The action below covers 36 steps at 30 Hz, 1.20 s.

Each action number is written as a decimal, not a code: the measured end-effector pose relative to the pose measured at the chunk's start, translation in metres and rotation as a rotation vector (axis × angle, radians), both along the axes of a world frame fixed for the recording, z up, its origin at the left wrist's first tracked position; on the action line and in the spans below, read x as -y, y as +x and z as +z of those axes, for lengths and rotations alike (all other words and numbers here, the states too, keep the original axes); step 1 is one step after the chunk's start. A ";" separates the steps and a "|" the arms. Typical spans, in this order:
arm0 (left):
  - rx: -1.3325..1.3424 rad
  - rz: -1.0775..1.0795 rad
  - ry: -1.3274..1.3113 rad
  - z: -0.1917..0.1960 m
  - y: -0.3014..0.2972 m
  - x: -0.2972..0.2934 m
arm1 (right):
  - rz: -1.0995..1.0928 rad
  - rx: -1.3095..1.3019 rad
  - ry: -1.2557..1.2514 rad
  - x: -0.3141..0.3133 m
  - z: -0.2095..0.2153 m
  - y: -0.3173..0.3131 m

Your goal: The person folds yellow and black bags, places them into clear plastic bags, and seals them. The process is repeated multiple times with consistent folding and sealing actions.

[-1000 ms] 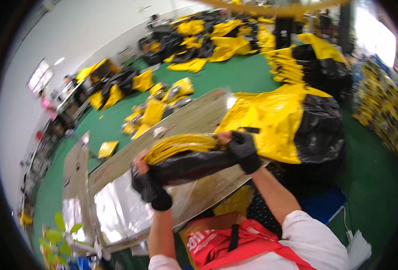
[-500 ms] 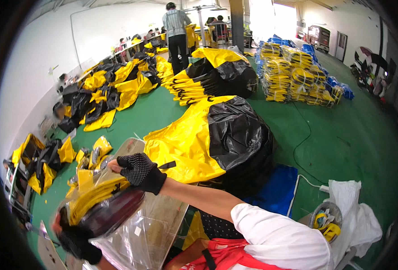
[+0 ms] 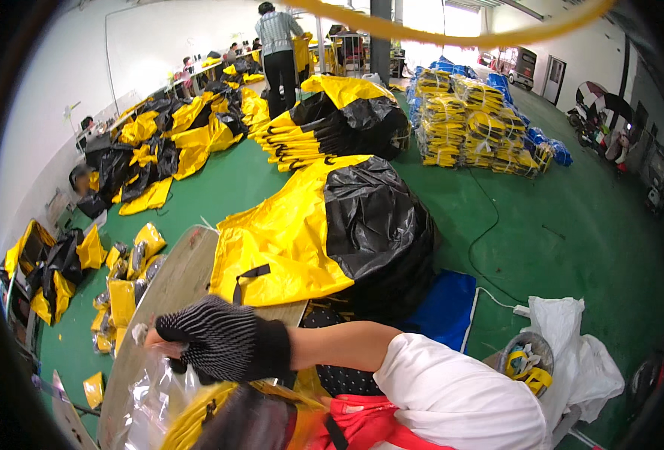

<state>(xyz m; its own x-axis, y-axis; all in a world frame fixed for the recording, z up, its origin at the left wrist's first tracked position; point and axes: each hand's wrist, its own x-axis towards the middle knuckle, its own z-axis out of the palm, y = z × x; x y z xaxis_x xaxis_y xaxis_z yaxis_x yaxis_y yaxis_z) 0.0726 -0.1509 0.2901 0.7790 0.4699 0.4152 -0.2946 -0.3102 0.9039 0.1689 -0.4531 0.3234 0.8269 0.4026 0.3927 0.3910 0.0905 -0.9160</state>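
My right hand (image 3: 219, 341), in a black glove with white dots and bare fingertips, reaches left across the wooden tabletop (image 3: 168, 289). Its fingers are pinched together on what looks like the edge of a clear plastic bag (image 3: 146, 401). More clear film lies beneath the hand. Close to my body, at the lower edge, is a folded yellow-and-black bundle (image 3: 253, 421) of sheet material, smeared by motion. I cannot tell whether the bundle is inside a bag. My left hand is out of the picture.
A tall yellow-and-black sheet pile (image 3: 381, 217) stands beyond the table, another (image 3: 347, 120) behind it. Packed bundles (image 3: 122, 300) lie on the floor at left. A bucket (image 3: 527, 360) and white sacks (image 3: 572, 345) stand right. A person (image 3: 278, 56) stands farther back.
The folded bundle has moved from over the table to the lower edge, near my body. My right hand has come lower and nearer; my left hand has left the picture. The view has shifted slightly.
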 end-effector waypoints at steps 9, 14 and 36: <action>-0.309 -0.127 -0.543 -0.231 0.060 -0.141 | 0.418 -0.649 0.118 -0.100 -0.305 0.103; -0.349 -0.116 -0.748 -0.272 0.041 -0.114 | 0.158 -0.435 -0.359 -0.111 -0.261 0.078; -0.386 -0.033 -0.357 -0.223 0.062 -0.094 | 0.213 -0.446 -0.658 -0.112 -0.273 0.179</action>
<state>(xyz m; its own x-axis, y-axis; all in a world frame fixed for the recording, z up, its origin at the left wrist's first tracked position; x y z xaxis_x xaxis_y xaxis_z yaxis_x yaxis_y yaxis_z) 0.1342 -0.0574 0.0674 0.8603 0.5025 -0.0862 0.0759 0.0410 0.9963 0.3475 -0.3410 0.0509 0.7295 0.6015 -0.3257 0.0125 -0.4878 -0.8729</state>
